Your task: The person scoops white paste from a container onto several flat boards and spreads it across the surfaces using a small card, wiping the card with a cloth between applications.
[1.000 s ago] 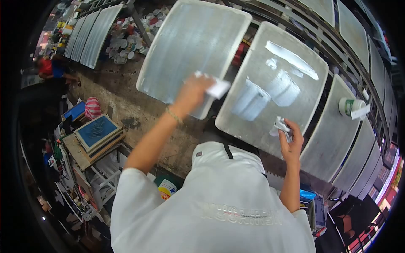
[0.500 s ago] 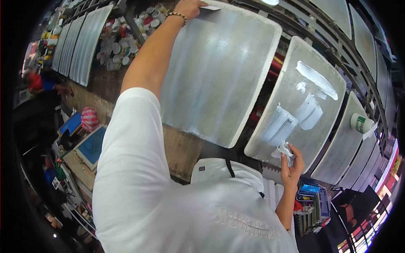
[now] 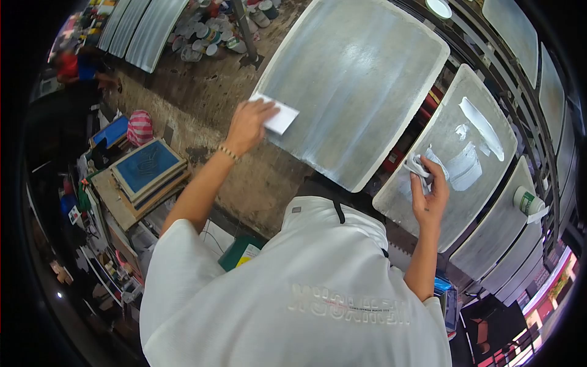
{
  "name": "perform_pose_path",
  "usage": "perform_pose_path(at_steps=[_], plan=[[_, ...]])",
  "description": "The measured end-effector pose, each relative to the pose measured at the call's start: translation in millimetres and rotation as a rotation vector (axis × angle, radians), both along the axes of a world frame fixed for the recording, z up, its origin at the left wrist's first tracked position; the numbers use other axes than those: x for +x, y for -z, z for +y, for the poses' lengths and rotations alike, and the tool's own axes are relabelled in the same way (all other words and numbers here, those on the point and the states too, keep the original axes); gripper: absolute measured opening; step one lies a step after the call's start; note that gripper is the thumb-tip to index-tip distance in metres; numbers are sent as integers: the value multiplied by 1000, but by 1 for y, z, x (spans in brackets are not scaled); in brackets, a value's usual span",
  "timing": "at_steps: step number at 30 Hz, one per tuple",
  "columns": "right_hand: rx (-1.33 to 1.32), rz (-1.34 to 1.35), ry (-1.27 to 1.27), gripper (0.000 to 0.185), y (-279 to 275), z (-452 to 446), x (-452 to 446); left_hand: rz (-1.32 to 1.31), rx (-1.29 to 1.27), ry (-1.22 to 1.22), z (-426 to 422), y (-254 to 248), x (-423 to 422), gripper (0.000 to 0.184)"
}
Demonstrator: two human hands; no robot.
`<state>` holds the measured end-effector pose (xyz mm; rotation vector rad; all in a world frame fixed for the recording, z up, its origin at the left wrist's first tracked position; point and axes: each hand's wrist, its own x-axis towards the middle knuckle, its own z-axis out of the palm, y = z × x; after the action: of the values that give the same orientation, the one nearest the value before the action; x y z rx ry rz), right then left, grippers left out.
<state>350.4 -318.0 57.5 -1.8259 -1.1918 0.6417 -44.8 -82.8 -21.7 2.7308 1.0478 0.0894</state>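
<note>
"At the near left edge of the large pale panel point(image 3: 348, 79), what do you see?"

"A flat white card point(image 3: 282, 117), overlapping that edge. I can't tell whether it presses on the surface."

"Who has it?"

"The left hand point(image 3: 247, 125), closed on one end of it, with a beaded bracelet point(image 3: 230, 153) around the wrist. Faint whitish streaks run along the panel."

"And the right hand point(image 3: 431, 196)?"

"Pinching a crumpled white wad point(image 3: 417, 166) between thumb and fingers, above the left side of the smaller grey panel point(image 3: 449, 217). Thick white smears point(image 3: 482, 127) lie on that panel, one of them long and narrow."

"What comes further right?"

"More grey panels point(image 3: 495, 235) side by side, with a tipped white tub point(image 3: 526, 199) with a green label on the nearest, and a white strip at its end. Past the large panel's far right corner there's a round white item point(image 3: 439, 8)."

"And over on the left?"

"Loose cups and tubs point(image 3: 205, 44) beyond the brown floor point(image 3: 208, 110), near some streaked panels point(image 3: 147, 33). Closer in, blue framed screens point(image 3: 147, 166) sit stacked on a board, with a pink-and-white striped bundle point(image 3: 140, 127) just beside them. A blurred person point(image 3: 76, 67) in red and blue is behind, and a green container point(image 3: 237, 252) shows below the left forearm."
</note>
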Motion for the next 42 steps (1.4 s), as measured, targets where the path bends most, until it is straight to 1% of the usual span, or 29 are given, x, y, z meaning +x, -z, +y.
perform_pose_path(at_steps=[1,3,5,6,7,9,10,11,13,14,15,17,18,19,21,23,25,26,27,28,29,30,31,32,33,35,39,41,42], plan=[[52,0,-20,34,-2,3,-1,15,-23,-32,-19,0,-15,54],[49,-4,-41,34,-3,4,-3,32,-43,-74,-49,-9,-35,56],[46,-6,-53,33,-3,1,-4,51,-123,-109,-70,-21,-50,56],[54,-15,-69,34,-1,-3,-2,118,-145,-88,-75,-14,-66,56],[65,-28,-84,34,1,-6,0,116,-138,-85,-79,-24,-72,56],[46,-20,-53,35,1,-16,4,-6,-239,-186,-84,-44,-76,55],[12,-5,-36,35,1,-25,6,-114,-249,-160,-78,-52,-76,48],[1,-9,-30,35,2,-36,9,-117,-260,-154,-76,-57,-70,48],[-56,-23,27,35,6,-51,17,-261,-316,-219,-65,-77,-44,47],[-64,-30,40,35,6,-60,20,-317,-377,-277,-64,-77,-26,46],[-66,-11,75,36,4,-69,24,-325,-390,-256,-64,-76,-5,46],[-77,-27,158,37,2,-92,37,-459,-529,-208,-65,-63,48,44],[-67,-39,175,37,3,-104,43,-508,-485,-86,-68,-47,78,44],[-58,-51,192,38,1,-117,49,-528,-509,-45,-75,-36,115,44],[-43,-71,257,39,-8,-140,59,-518,-296,235,-103,-22,195,46],[38,-58,371,36,-19,-162,69,-424,-143,401,-151,-1,272,47],[44,-95,425,36,-23,-198,83,-374,-170,499,-209,9,344,48],[79,-118,505,37,-25,-216,88,-401,-130,554,-233,11,380,47],[112,-130,574,38,-26,-234,91,-416,-92,595,-255,14,414,46],[60,-196,608,39,-33,-250,95,-458,-66,594,-272,23,450,46],[106,-184,650,40,-27,-269,102,-486,-32,579,-282,33,480,45],[147,-161,687,41,-19,-288,109,-469,-19,571,-294,38,501,46],[128,-196,696,42,-15,-305,115,-449,-5,562,-301,44,518,47],[128,-193,702,43,-16,-318,117,-298,51,513,-321,62,530,49],[129,-149,731,42,-16,-326,117,-153,101,468,-340,75,529,51],[141,-49,722,42,-11,-338,119,-113,111,445,-360,77,506,51],[145,18,626,41,0,-338,130,-43,85,437,-372,53,447,51],[112,-4,548,40,-6,-325,135,-84,-14,405,-374,46,404,48],[130,-5,537,40,-4,-321,139,-55,23,460,-371,34,380,47]])
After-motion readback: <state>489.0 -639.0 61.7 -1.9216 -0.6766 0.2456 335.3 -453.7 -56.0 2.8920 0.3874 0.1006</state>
